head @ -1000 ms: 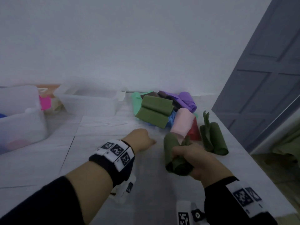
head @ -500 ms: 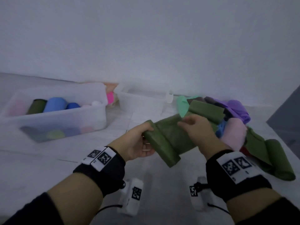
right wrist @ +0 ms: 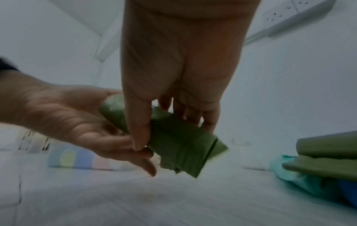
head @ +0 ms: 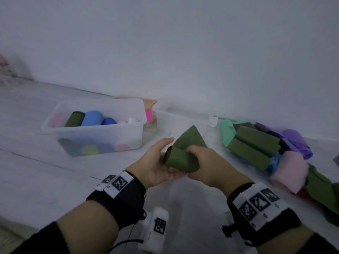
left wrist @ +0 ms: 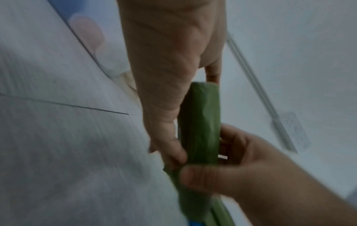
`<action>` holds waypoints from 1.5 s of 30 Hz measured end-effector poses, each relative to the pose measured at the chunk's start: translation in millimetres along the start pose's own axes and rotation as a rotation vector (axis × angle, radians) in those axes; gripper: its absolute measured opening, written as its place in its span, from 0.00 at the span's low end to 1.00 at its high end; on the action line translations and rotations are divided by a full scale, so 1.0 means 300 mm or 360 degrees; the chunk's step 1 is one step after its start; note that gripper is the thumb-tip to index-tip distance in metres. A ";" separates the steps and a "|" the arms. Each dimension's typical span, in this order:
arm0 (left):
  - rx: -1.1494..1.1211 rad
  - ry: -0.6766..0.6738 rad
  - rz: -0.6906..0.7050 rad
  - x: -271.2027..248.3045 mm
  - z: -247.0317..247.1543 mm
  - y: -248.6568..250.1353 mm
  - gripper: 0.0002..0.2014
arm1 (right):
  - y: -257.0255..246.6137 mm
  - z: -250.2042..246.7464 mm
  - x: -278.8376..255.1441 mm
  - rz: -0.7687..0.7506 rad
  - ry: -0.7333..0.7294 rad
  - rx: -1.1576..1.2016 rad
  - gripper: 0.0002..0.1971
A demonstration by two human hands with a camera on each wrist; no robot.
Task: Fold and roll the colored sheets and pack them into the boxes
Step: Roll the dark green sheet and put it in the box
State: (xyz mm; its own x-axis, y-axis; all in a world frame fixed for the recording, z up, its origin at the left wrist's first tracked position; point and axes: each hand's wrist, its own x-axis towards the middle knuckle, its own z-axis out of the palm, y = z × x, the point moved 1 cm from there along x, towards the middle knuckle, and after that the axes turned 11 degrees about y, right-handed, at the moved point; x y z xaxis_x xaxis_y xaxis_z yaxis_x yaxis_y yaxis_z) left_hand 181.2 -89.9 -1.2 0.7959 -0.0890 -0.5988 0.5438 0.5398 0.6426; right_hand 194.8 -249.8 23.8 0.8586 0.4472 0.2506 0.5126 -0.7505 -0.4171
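**A:** What's nearest?

**B:** Both hands, held up over the table (head: 45, 173). The left hand (head: 156, 167) cradles one end of a dark green sheet (head: 181, 158), fingers loosely curved under it. The right hand (head: 205, 162) has its thumb and fingers closed round the rolled part.

**A:** Why hold it like that?

**B:** My guess is that the left steadies the roll's end while the right winds the loose flap, which sticks up behind the roll. It looks half rolled, not ready to pack.

**A:** And beyond the hands?

**B:** To the right lies a pile of sheets (head: 260, 149): green folded ones on top, with teal, purple, blue and pink among them, within easy reach, probably waiting to be rolled. To the left stands a clear box (head: 128, 136) holding finished rolls (head: 91, 118), green, blue, pink and white, with more below showing through the wall. Behind the hands is a second clear box (head: 185, 118); I can't tell what it holds.

**A:** The surface and room?

**B:** A pale table with a faint wood grain and seams, pushed against a plain white wall. The light is dim and bluish.
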 end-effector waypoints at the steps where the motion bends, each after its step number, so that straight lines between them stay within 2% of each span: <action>1: 0.0034 0.0005 -0.0066 0.000 -0.006 0.009 0.22 | 0.000 -0.001 -0.001 -0.0074 0.0026 0.0008 0.20; 4: 0.0249 0.0051 -0.0230 0.001 -0.022 0.010 0.18 | -0.013 -0.006 -0.017 -0.0374 0.0086 -0.0013 0.17; 7: 0.0399 0.0199 -0.0142 0.015 -0.023 -0.011 0.07 | -0.018 -0.005 -0.038 -0.0592 0.0166 -0.0160 0.15; 10: 0.0152 0.0359 0.0040 0.028 -0.013 0.004 0.10 | 0.003 0.014 -0.058 -0.0527 0.0051 -0.0271 0.20; 13: -0.0052 0.0332 0.0124 0.020 0.022 0.034 0.12 | 0.014 0.044 -0.085 -0.0372 -0.0299 -0.0461 0.26; 17: 0.0054 0.0264 0.0320 -0.013 0.088 0.080 0.11 | -0.031 0.094 -0.113 -0.0203 -0.0568 -0.0287 0.30; 20: 0.0110 0.0228 0.0481 -0.041 0.127 0.153 0.11 | -0.070 0.127 -0.133 -0.0116 -0.0699 -0.0379 0.35; 23: 0.0137 0.0160 0.0580 -0.071 0.156 0.247 0.11 | -0.095 0.138 -0.142 -0.0067 -0.0724 -0.0410 0.35; 28: 0.0296 0.0154 0.0802 -0.073 0.230 0.420 0.15 | -0.092 0.121 -0.159 -0.0036 -0.0653 -0.0332 0.28; 33: 0.0788 0.0255 0.0890 -0.071 0.298 0.573 0.16 | -0.089 0.133 -0.201 -0.0078 -0.0686 -0.0266 0.30; 36: 0.1272 0.0414 0.1098 -0.038 0.316 0.624 0.18 | -0.090 0.151 -0.220 -0.0118 -0.0624 -0.0308 0.31; 40: 0.1774 0.0720 0.1320 0.006 0.297 0.598 0.22 | -0.091 0.167 -0.218 -0.0118 -0.0616 -0.0403 0.30; 42: 0.1937 0.0905 0.1511 0.006 0.270 0.561 0.26 | -0.089 0.168 -0.215 -0.0111 -0.0618 -0.0418 0.30; 43: 0.1966 0.0922 0.1605 -0.007 0.254 0.536 0.26 | -0.089 0.169 -0.215 -0.0110 -0.0621 -0.0420 0.30; 45: 0.2069 0.0800 0.1754 -0.036 0.226 0.462 0.21 | -0.089 0.171 -0.215 -0.0108 -0.0632 -0.0421 0.30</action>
State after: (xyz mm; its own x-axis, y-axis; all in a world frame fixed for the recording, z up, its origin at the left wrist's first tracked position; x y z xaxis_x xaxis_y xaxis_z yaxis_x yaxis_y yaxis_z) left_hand 266.0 -70.9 126.9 0.8880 0.1973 0.4155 -0.0970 -0.8027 0.5884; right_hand 126.0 -233.8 -26.0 0.7838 0.6121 -0.1046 0.5938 -0.7881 -0.1621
